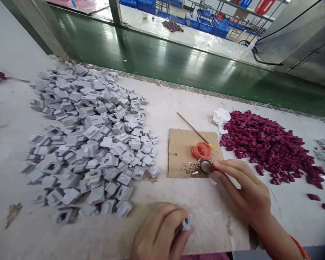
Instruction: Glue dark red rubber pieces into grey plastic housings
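Note:
My left hand (162,231), near the table's front edge, pinches a small grey plastic part (186,222) with an opening in its face. My right hand (241,187) holds a small dark red piece (212,168) between thumb and fingers, right beside a round metal cap (206,165). The cap lies on a piece of cardboard (178,141), near a red-orange cup (201,150). A thin stick (193,128) with a yellow tip leans across the cardboard's back edge. Shiny droplets or bits dot the cardboard left of the cap.
A large heap of grey parts (92,137) covers the left side. At the right spreads a pile of dark red pieces (262,141), with crumpled white paper (221,117) beside it. Behind the table runs a green conveyor belt (151,59). Blue bins (220,29) stand beyond.

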`<state>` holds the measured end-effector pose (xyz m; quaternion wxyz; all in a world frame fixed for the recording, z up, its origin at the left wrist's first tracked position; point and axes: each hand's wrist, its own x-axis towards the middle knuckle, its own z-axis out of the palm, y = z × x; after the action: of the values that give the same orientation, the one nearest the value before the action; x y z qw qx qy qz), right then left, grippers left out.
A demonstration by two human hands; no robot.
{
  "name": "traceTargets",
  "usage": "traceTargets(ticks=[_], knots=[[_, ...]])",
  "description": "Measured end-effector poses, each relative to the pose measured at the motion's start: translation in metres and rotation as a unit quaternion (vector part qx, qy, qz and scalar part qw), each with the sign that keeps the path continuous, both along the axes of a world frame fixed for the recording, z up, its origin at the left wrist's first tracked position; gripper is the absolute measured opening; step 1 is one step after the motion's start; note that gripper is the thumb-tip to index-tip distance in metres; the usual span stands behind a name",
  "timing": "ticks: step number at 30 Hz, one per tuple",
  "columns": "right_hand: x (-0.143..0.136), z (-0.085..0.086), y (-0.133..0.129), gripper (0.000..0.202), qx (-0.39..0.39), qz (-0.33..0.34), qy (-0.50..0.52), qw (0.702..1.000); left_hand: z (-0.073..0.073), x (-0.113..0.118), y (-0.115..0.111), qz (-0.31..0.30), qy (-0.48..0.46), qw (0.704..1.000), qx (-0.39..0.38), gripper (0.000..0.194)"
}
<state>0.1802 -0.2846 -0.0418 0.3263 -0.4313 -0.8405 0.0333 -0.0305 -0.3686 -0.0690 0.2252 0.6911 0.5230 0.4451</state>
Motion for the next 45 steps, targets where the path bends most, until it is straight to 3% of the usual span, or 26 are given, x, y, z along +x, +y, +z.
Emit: traceTargets(ticks=[4, 8, 11, 19, 26, 36, 45], knots=[[-0.002, 0.006, -0.016, 0.031, -0.078, -0.025, 0.091, 0.992, -0.002, -0.001, 0.0, 0.017, 0.014, 1.0, -0.011, 0.004], [-0.017, 0.01, -0.05, 0.028, -0.209, -0.023, 0.216, 0.953, -0.001, -0.001, 0.0, 0.015, 0.01, 0.999, -0.028, 0.009], [-0.033, 0.005, -0.069, 0.037, -0.272, -0.025, 0.25, 0.929, 0.0, -0.001, 0.0, 0.013, 0.0, 0.999, -0.032, 0.012], [-0.045, -0.011, -0.08, 0.017, -0.207, -0.097, 0.239, 0.944, 0.002, 0.002, -0.001, 0.038, -0.017, 0.998, -0.036, 0.011], [-0.045, -0.008, -0.083, 0.017, -0.179, -0.048, 0.18, 0.966, 0.001, 0.0, -0.002, 0.036, -0.019, 0.998, -0.05, 0.007], [-0.046, -0.007, -0.076, 0.017, -0.189, -0.009, 0.128, 0.974, 0.003, 0.0, 0.0, 0.036, -0.03, 0.997, -0.054, 0.011], [-0.041, 0.013, -0.066, 0.019, -0.192, 0.068, 0.015, 0.979, 0.003, 0.0, 0.0, 0.019, -0.048, 0.997, -0.051, 0.021]])
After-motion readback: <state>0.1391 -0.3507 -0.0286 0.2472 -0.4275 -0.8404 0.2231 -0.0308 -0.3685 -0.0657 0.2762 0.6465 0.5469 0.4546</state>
